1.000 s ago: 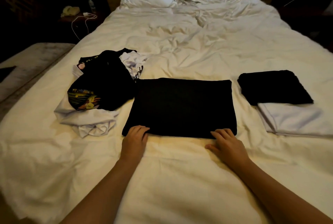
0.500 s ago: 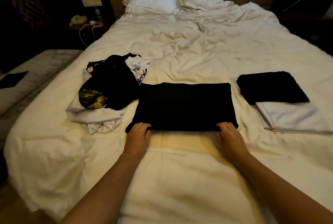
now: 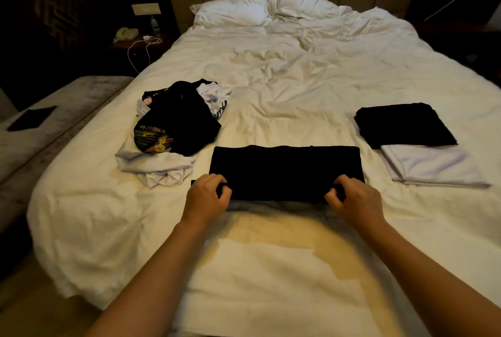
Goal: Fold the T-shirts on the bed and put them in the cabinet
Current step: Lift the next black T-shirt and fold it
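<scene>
1. Hands: I see my left hand (image 3: 207, 197) with fingers curled, pinching the near-left corner of the black T-shirt (image 3: 286, 171). My right hand (image 3: 353, 199) has fingers curled round the near-right corner of the same garment.
2. Black T-shirt: it lies as a wide, flat rectangle on the bed (image 3: 298, 79), near the foot end; its near edge is gathered between both hands.
3. Unfolded pile (image 3: 173, 133): a heap of black and white T-shirts, one with a yellow print, sits just left of the black T-shirt.
4. Folded stack: a folded black T-shirt (image 3: 404, 125) lies to the right, with a folded white T-shirt (image 3: 431, 165) touching its near edge.
5. Surroundings: two pillows (image 3: 230, 11) rest at the headboard; a nightstand (image 3: 135, 41) with a white cable stands beyond the left side.
</scene>
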{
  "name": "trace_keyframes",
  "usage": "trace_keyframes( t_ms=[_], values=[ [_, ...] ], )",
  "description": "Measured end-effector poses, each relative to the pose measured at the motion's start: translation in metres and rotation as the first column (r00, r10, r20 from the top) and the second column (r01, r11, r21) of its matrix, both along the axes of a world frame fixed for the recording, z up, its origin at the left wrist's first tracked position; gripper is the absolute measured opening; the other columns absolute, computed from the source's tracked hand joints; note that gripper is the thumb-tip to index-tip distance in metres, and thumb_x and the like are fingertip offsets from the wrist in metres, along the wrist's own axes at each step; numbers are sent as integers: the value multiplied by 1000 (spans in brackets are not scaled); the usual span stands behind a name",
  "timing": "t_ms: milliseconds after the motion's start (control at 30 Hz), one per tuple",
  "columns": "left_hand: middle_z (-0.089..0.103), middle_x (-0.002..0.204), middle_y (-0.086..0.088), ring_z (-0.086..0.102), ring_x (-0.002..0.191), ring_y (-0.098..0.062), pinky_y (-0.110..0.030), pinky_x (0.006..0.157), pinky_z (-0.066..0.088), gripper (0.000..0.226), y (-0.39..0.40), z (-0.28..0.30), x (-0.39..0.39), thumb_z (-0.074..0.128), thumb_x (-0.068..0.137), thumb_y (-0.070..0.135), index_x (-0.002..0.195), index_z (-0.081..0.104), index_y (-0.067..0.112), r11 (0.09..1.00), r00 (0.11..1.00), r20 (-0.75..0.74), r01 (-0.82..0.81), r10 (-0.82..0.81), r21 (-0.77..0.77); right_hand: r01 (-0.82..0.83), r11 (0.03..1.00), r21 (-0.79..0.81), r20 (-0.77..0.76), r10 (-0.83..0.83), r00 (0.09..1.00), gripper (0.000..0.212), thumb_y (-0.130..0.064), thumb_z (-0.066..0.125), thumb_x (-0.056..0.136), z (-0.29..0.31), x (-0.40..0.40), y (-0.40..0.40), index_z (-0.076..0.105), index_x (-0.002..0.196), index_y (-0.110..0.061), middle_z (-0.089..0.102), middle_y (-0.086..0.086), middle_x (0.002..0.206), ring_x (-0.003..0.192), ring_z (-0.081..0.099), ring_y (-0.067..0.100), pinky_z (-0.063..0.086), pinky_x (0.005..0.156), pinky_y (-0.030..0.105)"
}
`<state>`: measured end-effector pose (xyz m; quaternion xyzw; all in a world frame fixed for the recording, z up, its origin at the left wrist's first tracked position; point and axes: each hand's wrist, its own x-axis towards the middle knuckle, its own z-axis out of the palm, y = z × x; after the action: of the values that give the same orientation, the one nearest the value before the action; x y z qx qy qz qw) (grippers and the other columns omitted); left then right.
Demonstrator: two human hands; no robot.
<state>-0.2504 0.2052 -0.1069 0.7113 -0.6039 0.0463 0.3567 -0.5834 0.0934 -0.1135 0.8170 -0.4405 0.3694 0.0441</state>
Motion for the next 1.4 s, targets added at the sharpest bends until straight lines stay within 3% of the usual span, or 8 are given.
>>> trace_keyframes(
  t_ms=[200,400,733,967,1133,1233,1333,1400],
  values=[
    [61,82,-6,57,84,-28,-35,67,41,16,-43,6,6,53,89,21,89,64,9,989,999,18,-39,37,141,136,960,244,-153,-100,983,34,-43,55,96,16,18,-27,53,82,-12,51,1,65,57,49,22,36,48,31],
    [61,108,-11,55,105,-30,-41,88,45,24,-102,-4,9,48,97,18,110,65,6,955,995,35,-101,96,277,218,922,321,-237,-145,961,39,-46,51,99,16,38,-77,49,81,-11,53,4,75,72,51,24,38,58,36],
    [59,104,-13,55,100,-31,-39,84,41,17,-173,-27,23,50,99,14,103,64,6,938,991,30,-131,129,321,316,902,293,-411,-180,894,49,-57,51,95,-6,64,-155,43,85,-10,52,8,75,78,56,29,32,57,34],
    [59,103,-13,53,100,-31,-39,85,41,19,-204,-45,34,48,100,16,104,63,6,936,986,98,-161,137,312,298,920,255,-431,-168,887,50,-52,55,94,-35,73,-189,54,92,-2,61,18,83,80,57,36,38,64,40],
    [59,110,-12,52,107,-32,-39,89,35,21,-212,-59,36,49,99,19,113,63,10,919,969,226,-179,103,351,341,892,296,-427,-195,883,49,-46,57,93,-45,77,-186,56,110,-1,59,21,106,99,54,40,45,80,48],
    [61,116,-9,52,114,-30,-39,92,30,30,-214,-53,17,55,90,12,118,65,15,951,958,256,-193,129,243,246,937,248,-297,-168,940,45,-40,58,94,-42,95,-172,57,122,-5,56,20,126,119,51,40,40,94,49],
    [67,114,-9,60,111,-29,-36,94,34,37,-212,-50,-30,47,86,14,117,68,10,988,976,177,111,-129,106,-27,959,282,-182,82,980,43,-31,49,92,-47,130,-150,61,122,-2,59,22,130,120,55,39,46,97,47],
    [63,129,-12,56,124,-28,-36,107,34,46,-208,-52,-56,36,96,22,132,60,6,956,976,56,195,-212,220,-116,919,377,-187,198,962,49,-28,40,93,-53,147,-137,57,130,0,53,22,139,128,50,37,46,102,47]
  ],
)
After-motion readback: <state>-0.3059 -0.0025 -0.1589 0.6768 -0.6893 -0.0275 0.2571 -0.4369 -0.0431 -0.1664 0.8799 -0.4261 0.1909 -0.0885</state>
